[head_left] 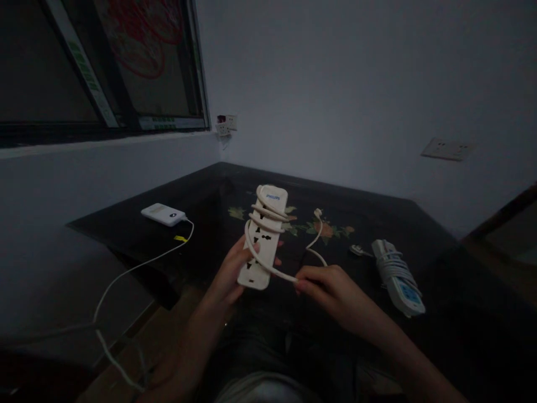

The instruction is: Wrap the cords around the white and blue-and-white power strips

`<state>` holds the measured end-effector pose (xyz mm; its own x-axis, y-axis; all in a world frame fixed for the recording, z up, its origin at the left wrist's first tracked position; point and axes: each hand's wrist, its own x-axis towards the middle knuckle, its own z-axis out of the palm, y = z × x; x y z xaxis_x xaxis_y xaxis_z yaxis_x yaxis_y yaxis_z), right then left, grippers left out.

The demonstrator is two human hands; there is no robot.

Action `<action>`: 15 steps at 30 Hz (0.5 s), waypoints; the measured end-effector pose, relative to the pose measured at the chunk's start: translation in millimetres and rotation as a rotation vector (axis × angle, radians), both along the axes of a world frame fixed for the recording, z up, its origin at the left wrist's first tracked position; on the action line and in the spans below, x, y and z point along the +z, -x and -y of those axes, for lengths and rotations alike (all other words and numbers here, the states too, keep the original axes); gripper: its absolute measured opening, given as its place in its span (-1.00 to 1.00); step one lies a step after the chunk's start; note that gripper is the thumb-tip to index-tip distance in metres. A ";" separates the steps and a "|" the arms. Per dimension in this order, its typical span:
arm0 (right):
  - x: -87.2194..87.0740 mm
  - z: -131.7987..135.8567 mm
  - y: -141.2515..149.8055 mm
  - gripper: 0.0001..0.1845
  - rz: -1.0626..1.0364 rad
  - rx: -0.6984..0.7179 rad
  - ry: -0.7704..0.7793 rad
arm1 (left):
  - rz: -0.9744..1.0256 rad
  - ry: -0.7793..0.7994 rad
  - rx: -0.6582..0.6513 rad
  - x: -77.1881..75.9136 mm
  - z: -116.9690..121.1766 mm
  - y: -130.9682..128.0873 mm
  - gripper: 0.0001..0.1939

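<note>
My left hand (pixel 232 271) grips a white power strip (pixel 265 235) from the side and holds it tilted above the dark table (pixel 390 218). Its white cord (pixel 268 221) runs in a few loops around the strip's body. My right hand (pixel 331 288) pinches a free stretch of that cord just right of the strip's lower end. From the pinch the cord rises to its plug end (pixel 318 212), which hangs in the air over the table's flower pattern.
A second power strip (pixel 398 277) with its cord wound round it lies on the table at the right. A white power bank (pixel 163 214) with a cable (pixel 126 274) trailing off the edge lies at the left. Wall sockets (pixel 447 149) sit on the right wall.
</note>
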<state>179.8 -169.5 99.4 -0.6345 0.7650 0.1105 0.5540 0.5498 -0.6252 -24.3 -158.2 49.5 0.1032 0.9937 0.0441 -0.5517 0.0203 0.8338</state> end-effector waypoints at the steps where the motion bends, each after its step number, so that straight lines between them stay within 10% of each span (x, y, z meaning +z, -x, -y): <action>1: 2.3 -1.4 0.0 -0.70 -0.025 -0.008 -0.032 | -0.003 -0.012 0.011 1.7 -1.0 1.6 -0.50; 9: 43.4 -10.1 -8.1 -0.75 -0.120 -0.071 -0.424 | -0.088 -0.113 0.086 14.9 1.4 20.2 -0.54; 15: 24.2 -8.8 -9.3 -0.78 -0.119 -0.224 -0.739 | -0.011 -0.139 0.015 26.6 11.4 17.7 -0.61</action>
